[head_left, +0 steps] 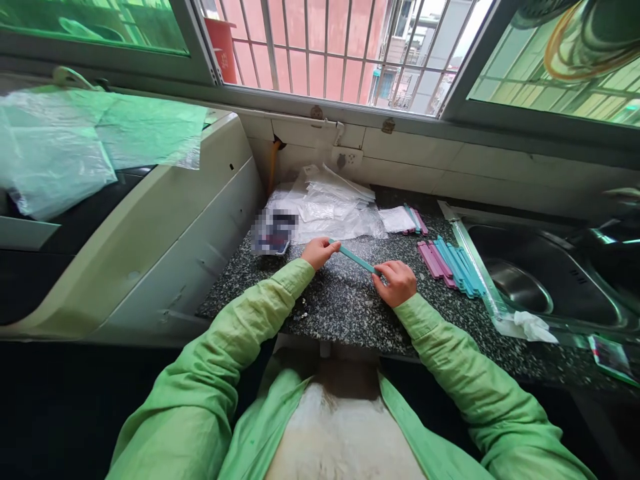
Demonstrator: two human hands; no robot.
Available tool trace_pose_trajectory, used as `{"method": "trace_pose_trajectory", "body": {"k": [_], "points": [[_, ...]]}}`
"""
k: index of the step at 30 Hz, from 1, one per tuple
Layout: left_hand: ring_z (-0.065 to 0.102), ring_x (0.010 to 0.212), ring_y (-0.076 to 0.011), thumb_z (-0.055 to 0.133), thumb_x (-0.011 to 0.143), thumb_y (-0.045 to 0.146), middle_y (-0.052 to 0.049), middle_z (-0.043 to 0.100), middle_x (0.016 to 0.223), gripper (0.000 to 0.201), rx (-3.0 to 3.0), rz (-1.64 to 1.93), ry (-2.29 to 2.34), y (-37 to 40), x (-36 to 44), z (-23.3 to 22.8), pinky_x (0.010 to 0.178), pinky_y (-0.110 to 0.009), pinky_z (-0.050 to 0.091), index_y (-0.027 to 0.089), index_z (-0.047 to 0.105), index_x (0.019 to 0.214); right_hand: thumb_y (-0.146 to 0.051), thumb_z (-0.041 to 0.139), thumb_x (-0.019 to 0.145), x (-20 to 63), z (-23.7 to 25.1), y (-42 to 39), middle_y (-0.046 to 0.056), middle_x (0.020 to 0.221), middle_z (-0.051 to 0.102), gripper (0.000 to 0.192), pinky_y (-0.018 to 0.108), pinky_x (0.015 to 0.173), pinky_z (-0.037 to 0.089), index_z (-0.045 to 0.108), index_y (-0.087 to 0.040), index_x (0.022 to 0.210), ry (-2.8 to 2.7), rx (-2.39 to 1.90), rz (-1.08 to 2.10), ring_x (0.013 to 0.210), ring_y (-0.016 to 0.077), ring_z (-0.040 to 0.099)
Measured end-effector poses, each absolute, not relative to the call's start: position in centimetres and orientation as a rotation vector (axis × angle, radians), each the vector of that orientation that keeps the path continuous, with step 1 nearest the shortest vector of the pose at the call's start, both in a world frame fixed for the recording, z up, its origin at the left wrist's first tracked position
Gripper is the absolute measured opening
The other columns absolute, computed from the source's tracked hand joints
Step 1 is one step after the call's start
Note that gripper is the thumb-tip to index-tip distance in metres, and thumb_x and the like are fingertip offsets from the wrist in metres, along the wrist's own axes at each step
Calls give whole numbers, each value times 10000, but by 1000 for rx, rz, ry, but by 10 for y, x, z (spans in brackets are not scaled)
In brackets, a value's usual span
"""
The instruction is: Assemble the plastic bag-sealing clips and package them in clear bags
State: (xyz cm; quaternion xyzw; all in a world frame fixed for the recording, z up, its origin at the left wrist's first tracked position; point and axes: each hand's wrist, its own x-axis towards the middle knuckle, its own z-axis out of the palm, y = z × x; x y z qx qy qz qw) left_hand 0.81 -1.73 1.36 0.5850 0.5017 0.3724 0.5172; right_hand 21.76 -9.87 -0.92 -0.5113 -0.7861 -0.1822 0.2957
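Observation:
A thin, flat teal strip is stretched between my two hands above the speckled countertop. Its far left end is pinched in my left hand, and my right hand grips the near right end. To the right of my right hand lie several pink strips and several teal strips, side by side in a loose pile. Behind them, a smaller bundle of pink and teal strips rests against a white packet.
Clear plastic bags are heaped at the back, with a blurred-out phone-like object at their left. A sink is at right, a crumpled white bag on its front edge. A large beige appliance borders the left.

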Motion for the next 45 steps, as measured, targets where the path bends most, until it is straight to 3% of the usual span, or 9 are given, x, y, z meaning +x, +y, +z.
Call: {"method": "trace_pose_trajectory", "body": {"k": [9,21,28,34,45], "points": [[277,426,-57,537,690,283,74,312,401,253,1523,968,1201,-12,57,42,467,-228,206,155,460,486,-271,527,767,247,-1,-104,35,730,634,133,265,685,394,626,-180,769,-1901,-1312,-627,721,160,534],[245,456,-64,558,694,298,67,277,416,362,1732,1082,1106,-5,154,56,485,-246,188,174,335,436,-294,525,773,316,1,-120,31,715,633,152,275,691,397,626,-182,786,-1713,-1541,-730,708,161,544],[378,531,-85,551,708,275,44,414,513,233,1812,1090,1052,9,208,63,543,-229,293,166,445,532,-311,463,807,337,3,-124,70,780,629,219,317,748,395,632,-173,832,-1521,-1776,-582,764,193,536],[452,603,-102,564,717,289,3,528,635,161,1896,1033,1069,20,251,64,610,-237,360,131,571,688,-309,460,810,352,6,-126,79,773,620,230,312,739,382,641,-169,835,-1347,-1866,-637,760,197,525],[557,901,-181,597,712,354,-98,601,962,319,2107,689,1198,31,302,39,836,-267,406,140,653,942,-301,483,772,377,-3,-133,64,720,625,203,297,623,329,645,-179,781,-1270,-2099,-601,687,194,500]]}}
